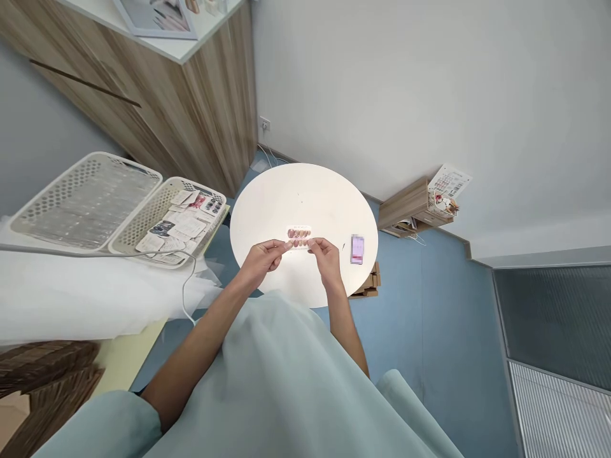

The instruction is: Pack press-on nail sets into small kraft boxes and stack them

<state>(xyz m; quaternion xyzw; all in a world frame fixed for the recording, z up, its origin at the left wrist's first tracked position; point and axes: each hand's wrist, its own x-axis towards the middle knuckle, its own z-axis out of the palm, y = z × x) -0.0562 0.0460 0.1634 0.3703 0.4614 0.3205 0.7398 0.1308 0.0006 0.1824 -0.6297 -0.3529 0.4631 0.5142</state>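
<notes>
A small white card of press-on nails [299,235], with two rows of pinkish-brown shiny nails, is held over the round white table [286,191]. My left hand [265,259] pinches its lower left corner between thumb and fingers. At the lower right corner, my right hand [325,256] grips it the same way. The nails face up toward me, and my fingertips cover the card's two lower corners. To the right of my right hand, a phone [357,249] with a lit pinkish screen lies on the table.
Left of the table stand a white basket [119,229] with several cards and another basket [19,222] with clear plastic packs. A grey cable [186,299] hangs beside them. A wooden cabinet [219,108] rises behind; a low wooden shelf [405,207] stands right. Cardboard [372,283] lies under the table.
</notes>
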